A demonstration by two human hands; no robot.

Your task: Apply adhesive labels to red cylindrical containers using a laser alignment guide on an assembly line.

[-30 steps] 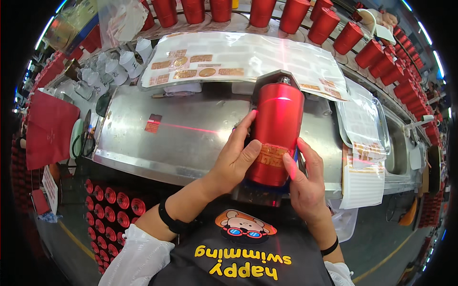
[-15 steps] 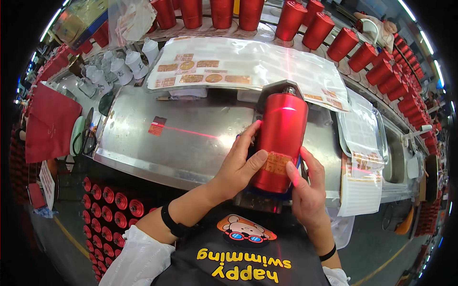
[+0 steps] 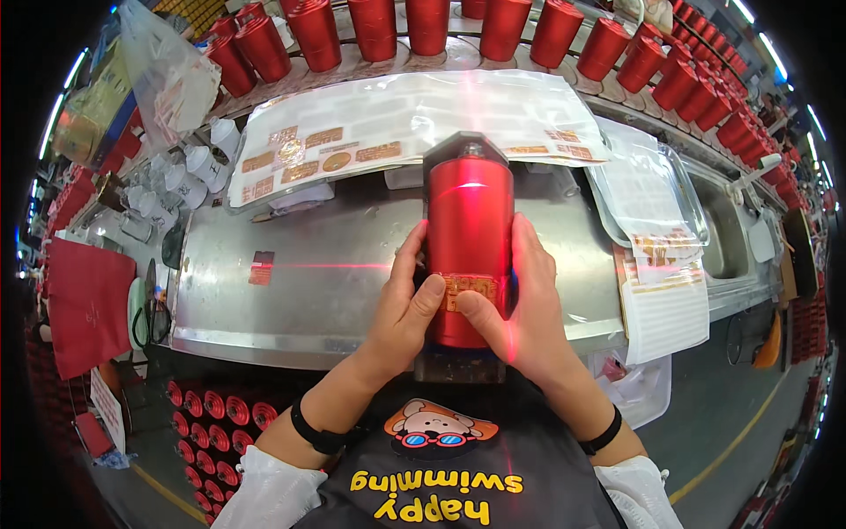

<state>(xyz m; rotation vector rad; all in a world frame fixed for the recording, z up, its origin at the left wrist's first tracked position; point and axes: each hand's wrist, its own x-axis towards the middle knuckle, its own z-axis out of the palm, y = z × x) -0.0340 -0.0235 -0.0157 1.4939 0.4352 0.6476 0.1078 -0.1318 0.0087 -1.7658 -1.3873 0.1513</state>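
A red cylindrical bottle [image 3: 470, 220] lies in front of me, its far end against a dark angular holder [image 3: 465, 144]. A gold label [image 3: 480, 284] sits across its near part. My left hand [image 3: 398, 309] closes on the bottle's left side, thumb at the label's left edge. On the opposite side, my right hand [image 3: 529, 309] has its fingers stretched along the wall and its thumb pressed on the label. A red laser line runs down the bottle. The fingers' undersides are hidden.
Backed sheets of gold labels [image 3: 352, 137] lie behind the bottle, and more sheets [image 3: 661, 300] hang at the right. A small red-and-dark piece [image 3: 261, 268] lies on the steel bench [image 3: 291, 304]. Red bottles [image 3: 426, 26] line the far conveyor. White-capped glass bottles [image 3: 205, 167] stand left; a sink [image 3: 718, 229] is right.
My right hand has moved up along the bottle's side, its thumb now lying over the label. The bottle looks more upright in view, partly because the camera view has shifted.
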